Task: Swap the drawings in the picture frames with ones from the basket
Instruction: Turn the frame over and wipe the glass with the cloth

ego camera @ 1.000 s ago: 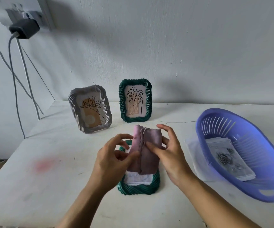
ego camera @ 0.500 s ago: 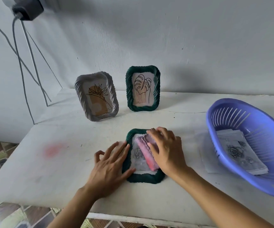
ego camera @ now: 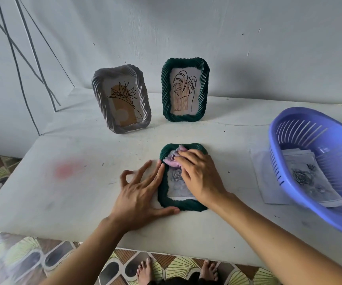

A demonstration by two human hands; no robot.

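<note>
My right hand [ego camera: 202, 177] presses a pink cloth [ego camera: 173, 159] on the flat green frame [ego camera: 164, 199] already showing a rose drawing [ego camera: 177, 182], left hand [ego camera: 139, 194] flat and empty bracing it; I judge the grey frame [ego camera: 122, 98] and upright green frame [ego camera: 185, 89] remain

The right hand [ego camera: 202, 177] covers most of the pink cloth [ego camera: 173, 161] and the right side of the rose drawing [ego camera: 176, 183] in the flat frame [ego camera: 164, 194]. The basket [ego camera: 301, 194] runs off the right edge; its papers [ego camera: 303, 175] are partly hidden by its wall.
</note>
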